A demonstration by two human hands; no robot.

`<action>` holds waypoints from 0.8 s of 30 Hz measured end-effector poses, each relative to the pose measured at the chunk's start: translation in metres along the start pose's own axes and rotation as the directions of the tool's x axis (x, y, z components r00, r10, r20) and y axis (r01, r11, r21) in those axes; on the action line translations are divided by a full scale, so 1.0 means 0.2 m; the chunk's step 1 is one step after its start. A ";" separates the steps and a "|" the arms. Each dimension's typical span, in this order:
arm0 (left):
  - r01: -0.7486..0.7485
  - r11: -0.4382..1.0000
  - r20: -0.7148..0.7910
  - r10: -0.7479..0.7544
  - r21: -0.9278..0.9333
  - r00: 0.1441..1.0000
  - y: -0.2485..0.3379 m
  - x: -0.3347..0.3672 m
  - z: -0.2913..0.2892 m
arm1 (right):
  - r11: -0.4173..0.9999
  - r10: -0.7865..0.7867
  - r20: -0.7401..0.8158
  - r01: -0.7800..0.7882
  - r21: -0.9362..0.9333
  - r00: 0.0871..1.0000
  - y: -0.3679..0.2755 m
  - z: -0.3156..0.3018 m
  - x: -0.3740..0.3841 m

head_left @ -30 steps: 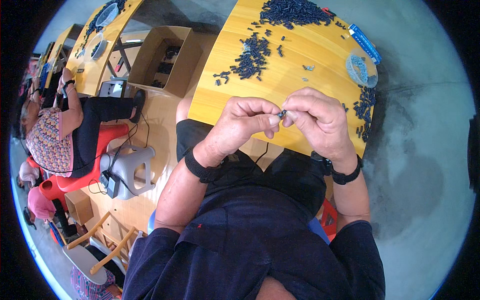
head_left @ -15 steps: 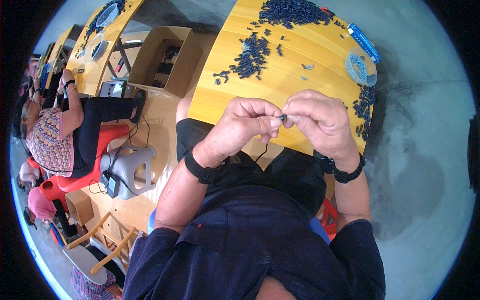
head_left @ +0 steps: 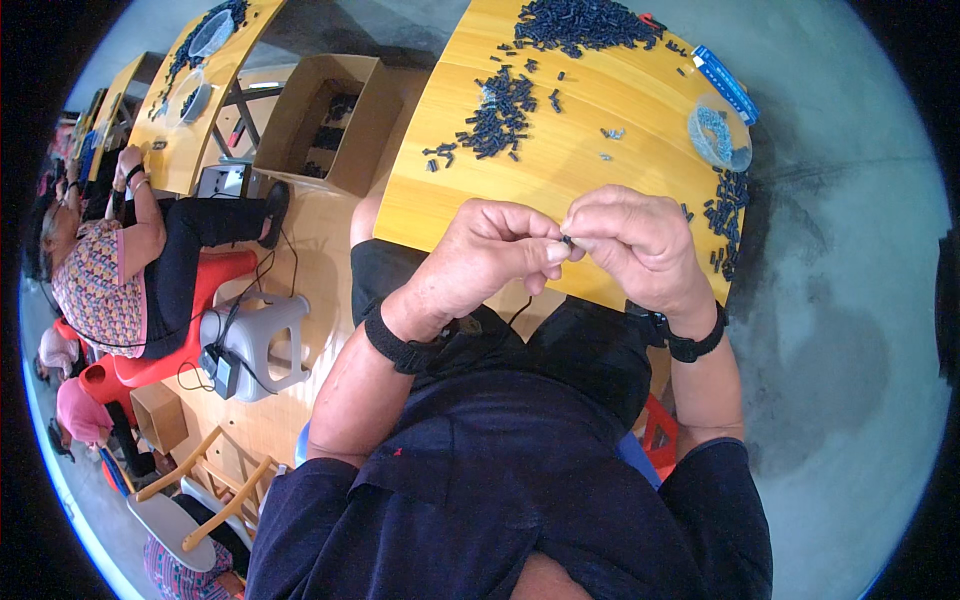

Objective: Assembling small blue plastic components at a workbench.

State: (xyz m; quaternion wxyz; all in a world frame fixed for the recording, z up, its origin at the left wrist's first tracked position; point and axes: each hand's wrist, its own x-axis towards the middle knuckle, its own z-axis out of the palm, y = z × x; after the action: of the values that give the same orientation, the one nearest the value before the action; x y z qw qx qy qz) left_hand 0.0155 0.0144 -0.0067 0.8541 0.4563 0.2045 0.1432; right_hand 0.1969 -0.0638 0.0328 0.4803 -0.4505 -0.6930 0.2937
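Hands pinch a small dark part (head_left: pixel 567 241) above the table edge (head_left: pixel 520 272).

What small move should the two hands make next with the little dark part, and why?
Probably press the fingertips together a little more to seat the small dark part. The left hand and the right hand both pinch it, meeting above the near edge of the yellow table. It is too small to tell whether it is already joined. More dark pieces lie farther out on the table.

Both hands (head_left: pixel 565 250) on small dark part (head_left: pixel 567 240)
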 end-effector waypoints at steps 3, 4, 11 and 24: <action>0.024 1.000 -0.006 -0.024 0.000 1.000 0.00 0.00 0.00 | 0.999 -0.023 0.013 0.023 -0.023 1.000 0.00 0.00 0.00; 0.033 0.999 -0.009 -0.033 -0.008 0.999 0.00 0.00 0.00 | 1.000 -0.017 0.024 0.018 -0.024 1.000 0.01 0.00 0.00; -0.026 0.999 -0.078 0.023 -0.041 0.997 0.00 0.01 0.03 | 0.997 0.047 -0.026 -0.045 0.069 0.999 0.04 0.02 -0.03; -0.141 0.972 -0.179 0.175 0.189 0.968 0.00 0.01 0.04 | 0.822 0.431 -0.044 -0.372 0.431 0.901 0.02 0.05 -0.05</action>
State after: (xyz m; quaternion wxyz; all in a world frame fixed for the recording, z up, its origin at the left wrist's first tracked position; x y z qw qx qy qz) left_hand 0.0216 0.0086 -0.0037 0.7726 0.5280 0.2613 0.2366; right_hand 0.1901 -0.0711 0.0208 0.5384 -0.4942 -0.4694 0.4955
